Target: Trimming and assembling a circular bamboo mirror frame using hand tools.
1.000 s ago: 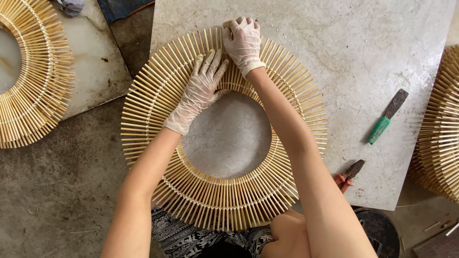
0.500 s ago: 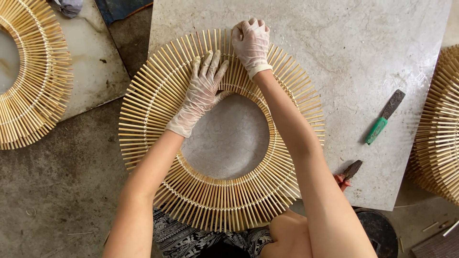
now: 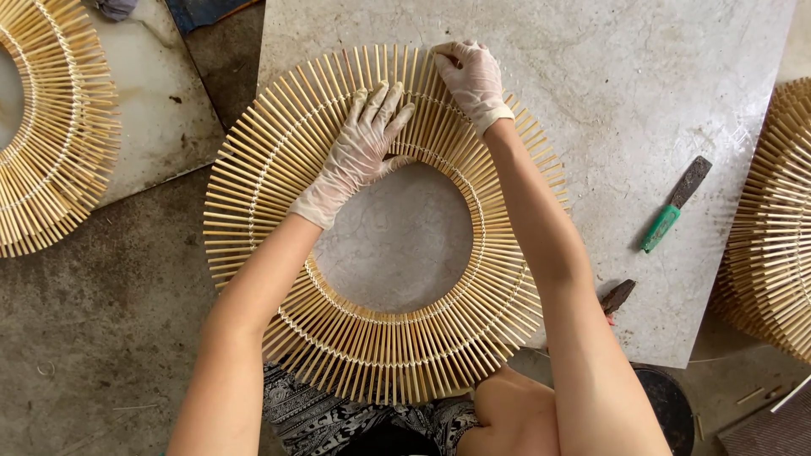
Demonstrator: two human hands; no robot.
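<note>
Both grips belong to gloved hands set on the far arc of a large bamboo-stick ring [image 3: 372, 338], which serves as the landmark here. Nearest along that arc, the left hand [image 3: 359, 152] lies flat with its fingers spread, pressing the sticks down close to the ring's inner edge; its grip is released, closed around nothing. Just beyond it, at the ring's far outer edge, the right hand [image 3: 473, 80] is curled, its fingertips pinching the tips of the sticks there. The ring itself lies flat, mostly on a pale stone worktop [image 3: 608, 101], its left part overhanging onto the grey floor [image 3: 101, 338]. Near the ring's right side, partly hidden by the right forearm, lies a dark-bladed tool [image 3: 617, 295]. Farther right of the ring, a green-handled knife [image 3: 673, 216] rests on the worktop. Two more stick rings show at the edges: one left [image 3: 51, 127] of the landmark ring, one right [image 3: 773, 219].
</note>
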